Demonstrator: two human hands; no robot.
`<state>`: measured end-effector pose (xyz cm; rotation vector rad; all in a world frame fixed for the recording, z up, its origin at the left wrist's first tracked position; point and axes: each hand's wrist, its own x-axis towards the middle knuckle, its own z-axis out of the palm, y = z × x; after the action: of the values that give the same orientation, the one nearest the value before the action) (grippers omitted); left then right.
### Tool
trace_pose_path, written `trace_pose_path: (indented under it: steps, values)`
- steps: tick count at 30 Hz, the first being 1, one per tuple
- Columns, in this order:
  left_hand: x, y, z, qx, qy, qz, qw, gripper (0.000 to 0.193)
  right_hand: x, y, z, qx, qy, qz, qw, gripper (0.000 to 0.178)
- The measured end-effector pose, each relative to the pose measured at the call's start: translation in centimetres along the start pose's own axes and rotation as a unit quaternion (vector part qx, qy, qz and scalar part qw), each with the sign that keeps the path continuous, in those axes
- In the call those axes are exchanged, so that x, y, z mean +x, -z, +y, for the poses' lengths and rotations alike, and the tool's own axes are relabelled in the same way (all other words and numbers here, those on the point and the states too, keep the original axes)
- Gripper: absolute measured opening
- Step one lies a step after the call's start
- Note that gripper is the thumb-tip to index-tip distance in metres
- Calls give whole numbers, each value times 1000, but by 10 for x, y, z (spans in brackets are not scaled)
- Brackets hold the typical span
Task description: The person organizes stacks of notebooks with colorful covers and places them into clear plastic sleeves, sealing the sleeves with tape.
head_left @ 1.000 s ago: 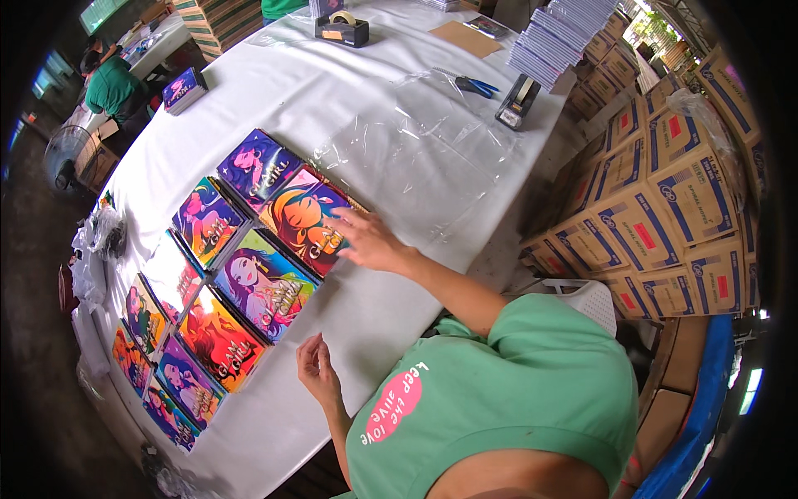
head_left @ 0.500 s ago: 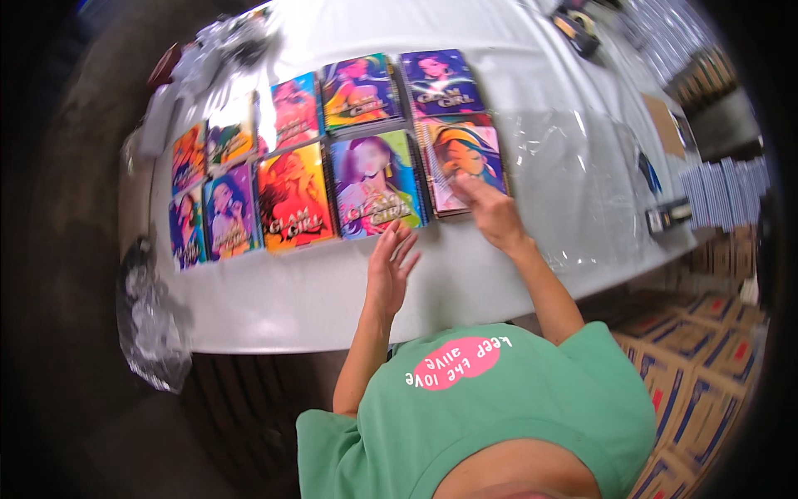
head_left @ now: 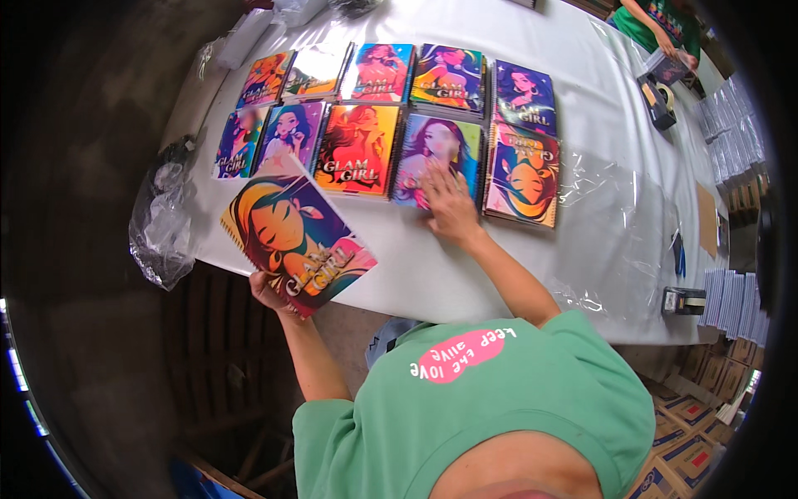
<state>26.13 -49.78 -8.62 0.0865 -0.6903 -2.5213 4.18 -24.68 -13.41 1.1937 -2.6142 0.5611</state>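
Observation:
My left hand [head_left: 270, 293] grips a spiral notebook [head_left: 291, 237] by its lower corner, held up over the table's near edge. Its cover has a woman with a yellow headband. My right hand [head_left: 451, 202] lies with fingers spread on a notebook [head_left: 416, 154] with a purple and green cover. Two rows of stacked spiral notebooks stretch across the table. Right of my right hand is a stack topped by an upside-down notebook [head_left: 524, 175], and beyond it one with a dark blue cover [head_left: 525, 91]. An orange-red notebook [head_left: 357, 150] lies left of my right hand.
Clear plastic wrap [head_left: 158, 224] hangs off the table's left end. Tape dispensers [head_left: 683, 300] [head_left: 661, 104] and stacked notebooks [head_left: 736, 299] stand at the right. A co-worker [head_left: 665, 25] holds something at the far right corner. Cartons [head_left: 682, 461] are piled below the table's right side.
My left hand has taken hold of the yellow-headband notebook and moved left with it. My right hand has shifted left onto the purple and green notebook. The view has turned.

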Motion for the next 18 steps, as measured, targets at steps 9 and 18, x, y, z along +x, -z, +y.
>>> trace_pose_path:
  steps: [9,18]
  values:
    - [11,58,14,-108,143,71,981,72,62,88,-20,817,243,-20,523,19]
    - [30,77,64,-32,299,66,952,55,162,-26,-123,211,13,36,977,51]
